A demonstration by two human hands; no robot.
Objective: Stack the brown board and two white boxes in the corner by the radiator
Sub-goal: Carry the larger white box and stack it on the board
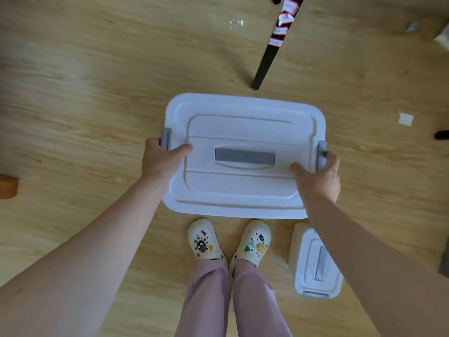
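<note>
A large white box (243, 132) with a lid, grey side clips and a grey centre handle fills the middle of the head view, above the wooden floor. My left hand (161, 160) grips its left edge by the grey clip, thumb lying on the lid. My right hand (320, 176) grips the right edge by the other clip, thumb on the lid too. A smaller white box (313, 261) with a grey handle stands on the floor at the lower right, partly behind my right forearm. No brown board or radiator shows.
My feet in cream clogs (228, 242) stand just behind the large box. A dark furniture leg (264, 62) with taped labels rises beyond it. A white paper square (405, 119) lies at the right and an orange-brown object (8, 186) at the left edge.
</note>
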